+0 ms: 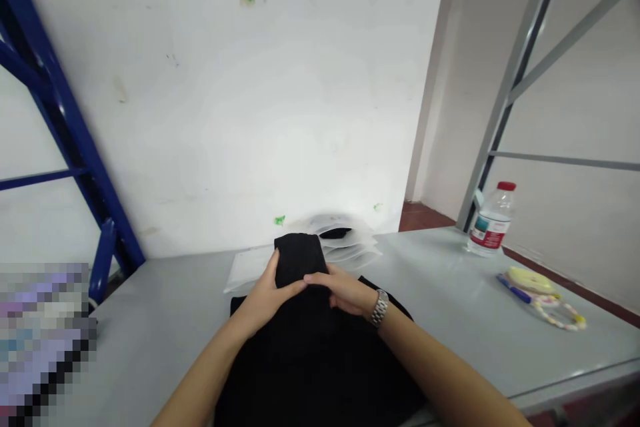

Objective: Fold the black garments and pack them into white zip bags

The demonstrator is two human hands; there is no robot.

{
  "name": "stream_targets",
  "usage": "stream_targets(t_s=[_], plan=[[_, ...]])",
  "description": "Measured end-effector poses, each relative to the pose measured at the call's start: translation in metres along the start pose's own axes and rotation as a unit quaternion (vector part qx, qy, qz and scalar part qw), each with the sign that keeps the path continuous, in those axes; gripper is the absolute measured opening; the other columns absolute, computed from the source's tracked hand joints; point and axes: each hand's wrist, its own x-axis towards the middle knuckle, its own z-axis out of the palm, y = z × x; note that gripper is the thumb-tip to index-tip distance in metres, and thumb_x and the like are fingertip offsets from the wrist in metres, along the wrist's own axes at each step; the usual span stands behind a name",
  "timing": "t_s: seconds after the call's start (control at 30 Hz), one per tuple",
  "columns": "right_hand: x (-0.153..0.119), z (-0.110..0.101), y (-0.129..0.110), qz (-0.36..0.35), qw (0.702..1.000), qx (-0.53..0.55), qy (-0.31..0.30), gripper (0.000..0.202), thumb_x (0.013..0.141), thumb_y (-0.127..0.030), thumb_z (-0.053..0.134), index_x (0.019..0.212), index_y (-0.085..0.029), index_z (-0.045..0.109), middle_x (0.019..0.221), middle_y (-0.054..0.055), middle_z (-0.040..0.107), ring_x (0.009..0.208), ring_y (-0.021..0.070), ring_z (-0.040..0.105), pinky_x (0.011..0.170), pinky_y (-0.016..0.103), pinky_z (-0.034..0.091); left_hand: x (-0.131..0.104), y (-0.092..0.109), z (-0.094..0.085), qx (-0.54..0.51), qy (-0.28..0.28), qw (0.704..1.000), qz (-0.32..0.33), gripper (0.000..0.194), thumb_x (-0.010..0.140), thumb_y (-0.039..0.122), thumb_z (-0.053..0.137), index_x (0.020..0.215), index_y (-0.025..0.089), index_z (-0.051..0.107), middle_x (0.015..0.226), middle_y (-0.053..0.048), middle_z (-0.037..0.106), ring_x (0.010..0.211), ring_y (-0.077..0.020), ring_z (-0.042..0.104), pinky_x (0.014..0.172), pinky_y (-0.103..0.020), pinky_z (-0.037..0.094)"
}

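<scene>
A folded piece of black cloth [300, 259] is held up between both hands, over a larger spread of black fabric [320, 367] on the grey table. My left hand [267, 293] grips its left side, the thumb across its front. From the right, my right hand [345, 288] closes on the lower right edge, thumb on the front; some of its fingers are hidden behind. A metal-band watch [380, 308] circles the right wrist. Just behind the hands lie translucent plastic bags [350, 250], and something black shows inside one of them.
On the grey table [165, 320], a bottle with a red cap [491, 221] stands at the right. Near it lie a yellow item [530, 279], a blue pen-like object [515, 288] and a beaded bracelet [560, 317]. A white wall rises behind; blue and grey metal frames flank the table.
</scene>
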Motion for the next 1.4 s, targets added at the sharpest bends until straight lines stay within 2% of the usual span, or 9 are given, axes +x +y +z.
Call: stream_targets(t_s=[0.2,0.27,0.37,0.5,0.63,0.8,0.93,1.2,1.4], plan=[[0.001,-0.001,-0.003,-0.051,0.996,0.071,-0.024,0.045,0.071,-0.022,0.069,0.113,-0.026,0.054,0.091,0.000,0.067,0.078,0.0135,0.065,0.068,0.024,0.053,0.001,0.000,0.007,-0.083,0.049,0.995,-0.005,0.084,0.069,0.035,0.073,0.137,0.034,0.023,0.109,-0.005,0.065,0.091,-0.0224,0.066,0.078,-0.035,0.053],[0.003,-0.001,-0.001,-0.085,0.992,0.093,-0.014,0.048,0.070,-0.021,0.070,0.115,-0.028,0.054,0.101,0.000,0.066,0.084,0.0135,0.064,0.073,0.024,0.052,0.004,-0.006,0.007,-0.127,0.061,0.989,-0.050,0.072,0.072,0.042,0.069,0.133,0.028,0.032,0.097,-0.004,0.068,0.082,-0.0207,0.067,0.074,-0.033,0.054],[0.010,-0.005,0.004,-0.115,0.989,0.080,0.047,0.042,0.068,-0.023,0.069,0.108,-0.026,0.058,0.097,0.000,0.068,0.080,0.0150,0.064,0.070,0.027,0.051,0.009,-0.015,0.006,-0.191,-0.025,0.964,-0.182,0.055,0.077,0.058,0.055,0.114,0.018,0.053,0.092,-0.008,0.070,0.084,-0.0227,0.067,0.074,-0.031,0.054],[0.017,-0.020,0.006,-0.188,0.974,-0.066,0.110,0.024,0.068,-0.015,0.055,0.086,-0.023,0.069,0.085,0.001,0.067,0.077,0.0173,0.061,0.073,0.033,0.050,0.009,-0.019,0.004,-0.261,-0.087,0.932,-0.237,0.058,0.078,0.066,0.045,0.102,0.016,0.060,0.086,-0.008,0.071,0.081,-0.0240,0.068,0.073,-0.037,0.055],[0.013,-0.029,-0.002,-0.265,0.926,-0.260,0.065,0.037,0.067,-0.007,0.041,0.077,-0.023,0.073,0.088,0.002,0.065,0.089,0.0187,0.057,0.089,0.038,0.042,0.006,-0.018,0.004,-0.241,-0.085,0.942,-0.216,0.044,0.076,0.051,0.060,0.102,0.016,0.060,0.091,-0.008,0.071,0.081,-0.0223,0.067,0.074,-0.038,0.055],[0.006,-0.023,-0.007,-0.170,0.983,-0.047,0.053,0.038,0.078,-0.029,0.054,0.115,-0.031,0.057,0.110,0.001,0.061,0.093,0.0178,0.058,0.081,0.033,0.047,0.008,-0.022,0.008,-0.208,-0.011,0.970,-0.125,0.037,0.074,0.026,0.069,0.108,0.017,0.057,0.101,-0.009,0.069,0.089,-0.0203,0.066,0.076,-0.029,0.056],[0.006,-0.014,-0.004,-0.078,0.996,0.041,0.029,0.042,0.079,-0.051,0.055,0.113,-0.027,0.055,0.114,0.005,0.060,0.092,0.0190,0.060,0.070,0.030,0.050,0.011,-0.028,0.010,-0.202,0.040,0.976,-0.078,0.044,0.074,0.028,0.070,0.114,0.022,0.053,0.112,-0.008,0.065,0.094,-0.0222,0.065,0.077,-0.033,0.057],[0.012,-0.018,0.005,-0.043,0.992,-0.032,0.111,0.039,0.068,-0.034,0.071,0.104,-0.022,0.059,0.098,0.005,0.065,0.086,0.0198,0.062,0.068,0.032,0.052,0.010,-0.029,0.011,-0.181,0.003,0.977,-0.109,0.046,0.076,0.035,0.068,0.117,0.019,0.052,0.112,-0.011,0.064,0.094,-0.0236,0.065,0.076,-0.035,0.058],[0.015,-0.019,0.006,-0.153,0.982,0.004,0.108,0.039,0.060,-0.016,0.073,0.097,-0.022,0.060,0.092,0.000,0.066,0.089,0.0182,0.061,0.080,0.032,0.049,0.009,-0.024,0.005,-0.232,-0.067,0.953,-0.185,0.041,0.079,0.033,0.064,0.115,0.014,0.055,0.116,-0.013,0.063,0.095,-0.0234,0.066,0.082,-0.035,0.056]])
